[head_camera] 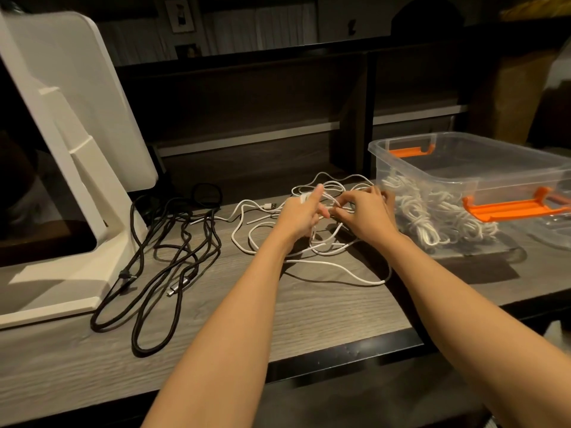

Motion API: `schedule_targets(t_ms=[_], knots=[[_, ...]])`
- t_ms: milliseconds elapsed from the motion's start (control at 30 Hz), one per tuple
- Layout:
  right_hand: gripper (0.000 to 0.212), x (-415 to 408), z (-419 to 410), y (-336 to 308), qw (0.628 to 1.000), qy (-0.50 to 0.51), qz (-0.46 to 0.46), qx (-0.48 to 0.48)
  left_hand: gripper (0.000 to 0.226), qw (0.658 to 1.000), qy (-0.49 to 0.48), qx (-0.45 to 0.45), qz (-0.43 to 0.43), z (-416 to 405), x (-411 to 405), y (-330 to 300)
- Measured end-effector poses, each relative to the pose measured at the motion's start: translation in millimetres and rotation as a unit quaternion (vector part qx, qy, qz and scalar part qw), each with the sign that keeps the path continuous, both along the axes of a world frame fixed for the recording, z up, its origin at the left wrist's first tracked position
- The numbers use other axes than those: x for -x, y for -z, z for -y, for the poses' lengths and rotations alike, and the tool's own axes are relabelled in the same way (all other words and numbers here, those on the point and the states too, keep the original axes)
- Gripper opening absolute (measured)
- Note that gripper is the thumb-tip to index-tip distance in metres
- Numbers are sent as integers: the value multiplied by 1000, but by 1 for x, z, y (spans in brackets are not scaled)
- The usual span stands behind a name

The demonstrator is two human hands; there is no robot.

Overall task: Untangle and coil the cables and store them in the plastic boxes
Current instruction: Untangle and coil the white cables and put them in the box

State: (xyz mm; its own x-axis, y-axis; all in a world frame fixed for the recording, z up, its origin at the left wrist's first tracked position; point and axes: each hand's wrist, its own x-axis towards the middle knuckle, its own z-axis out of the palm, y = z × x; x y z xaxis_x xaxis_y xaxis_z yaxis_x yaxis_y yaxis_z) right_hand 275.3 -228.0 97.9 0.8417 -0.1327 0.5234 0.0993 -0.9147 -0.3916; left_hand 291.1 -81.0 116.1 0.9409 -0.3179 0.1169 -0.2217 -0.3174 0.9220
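Note:
A tangle of white cables (336, 264) lies spread on the grey wooden desk (278, 319), one with a USB plug showing. My left hand (301, 213) is closed around several white strands, some wrapped over its fingers. My right hand (367, 211) pinches a white strand just beside the left hand. To the right stands a clear plastic box (472, 177) with orange latches; coiled white cables (432, 217) lie inside it. Loose black cables (167, 251) sprawl on the desk to the left.
A large white device (61, 134) on a stand fills the left side of the desk. Part of a clear lid or second box (553, 233) shows at the right edge. Dark shelving rises behind the desk. The desk's front edge runs near my forearms.

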Motion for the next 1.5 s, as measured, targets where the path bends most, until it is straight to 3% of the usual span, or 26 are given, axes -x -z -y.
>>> schedule_targets(t_ms=[133,267,367,500,567,633,767,867,967,1133,1300,1500], knots=[[19,0,-2,2,998,23,-46,30,38,984,-105,143,-9,4,-4,-1],[26,2,-2,2,996,48,-60,53,46,963,1,264,-63,-1,1,-4],[24,1,-3,2,996,57,-51,45,50,918,44,369,-143,-2,6,-7],[22,1,-2,4,996,54,-56,37,51,850,24,456,-263,-4,6,-11],[25,-1,-1,5,998,50,-37,23,51,840,14,450,-303,-8,6,-11],[27,-2,-1,6,999,37,-2,0,51,865,-5,402,-299,-10,5,-10],[20,-5,0,1,992,-32,113,-44,49,955,-46,221,-192,-9,1,-9],[10,0,-7,-5,975,-100,193,-47,49,989,-25,95,-113,-5,5,-9],[13,4,-12,-6,970,-126,204,-28,48,998,3,7,-61,-3,6,-9],[18,1,-8,-4,975,-144,155,-69,50,981,102,69,-149,-8,4,-9],[19,-4,-7,-3,979,-134,128,-85,50,966,167,83,-177,-3,10,-10],[16,-3,-7,-1,979,-103,106,-141,42,983,116,72,-120,-2,10,-8]])
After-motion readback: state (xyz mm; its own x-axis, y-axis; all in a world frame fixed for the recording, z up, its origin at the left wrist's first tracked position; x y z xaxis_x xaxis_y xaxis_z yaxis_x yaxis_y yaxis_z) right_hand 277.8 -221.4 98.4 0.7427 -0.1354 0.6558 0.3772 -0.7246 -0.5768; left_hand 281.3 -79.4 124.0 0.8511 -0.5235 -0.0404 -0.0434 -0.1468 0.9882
